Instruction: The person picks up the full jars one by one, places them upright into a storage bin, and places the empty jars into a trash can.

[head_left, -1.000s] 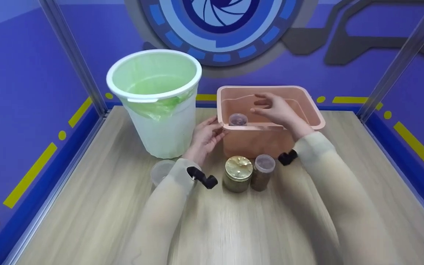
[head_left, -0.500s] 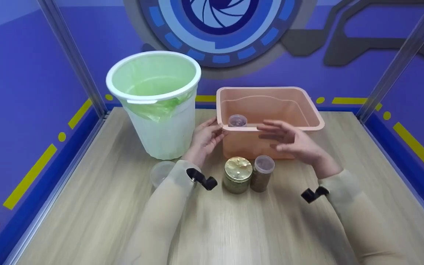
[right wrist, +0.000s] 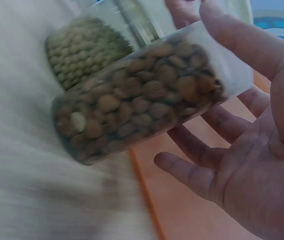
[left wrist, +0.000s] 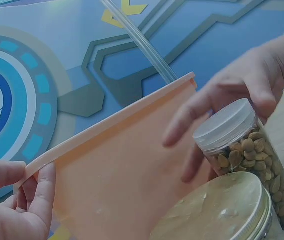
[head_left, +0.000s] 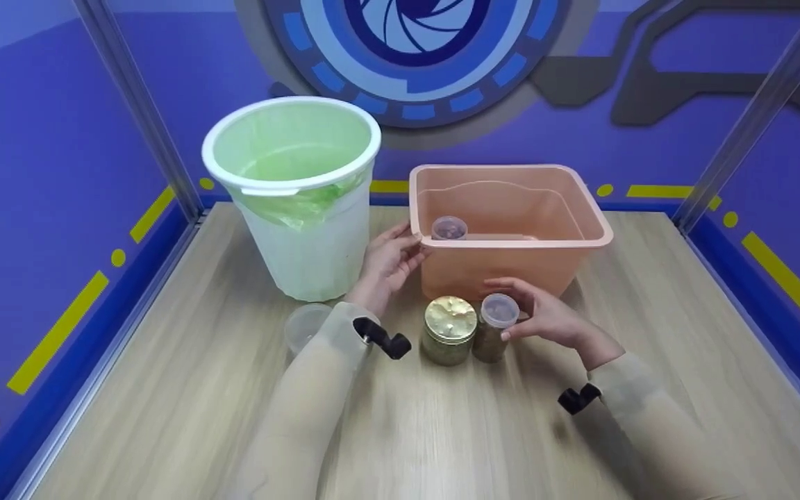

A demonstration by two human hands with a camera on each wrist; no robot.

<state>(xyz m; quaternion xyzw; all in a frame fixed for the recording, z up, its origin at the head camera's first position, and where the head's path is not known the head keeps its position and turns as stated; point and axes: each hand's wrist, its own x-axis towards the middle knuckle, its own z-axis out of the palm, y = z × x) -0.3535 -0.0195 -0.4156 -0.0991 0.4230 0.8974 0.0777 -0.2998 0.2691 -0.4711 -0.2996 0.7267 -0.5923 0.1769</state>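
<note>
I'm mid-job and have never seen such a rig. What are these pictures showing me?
No machine: these are a person's bare hands. The wide view comes from a head-worn camera, the close ones from each wrist. The left hand pinches the rim of a pink rectangular plastic bin with a round translucent-topped container inside. The right hand has its fingers spread around a clear cylindrical jar of brown nuts; no firm grip shows. On the light wood table also stand a round gold-lidded jar, a tall white plastic bucket and a partly hidden translucent tub.
</note>
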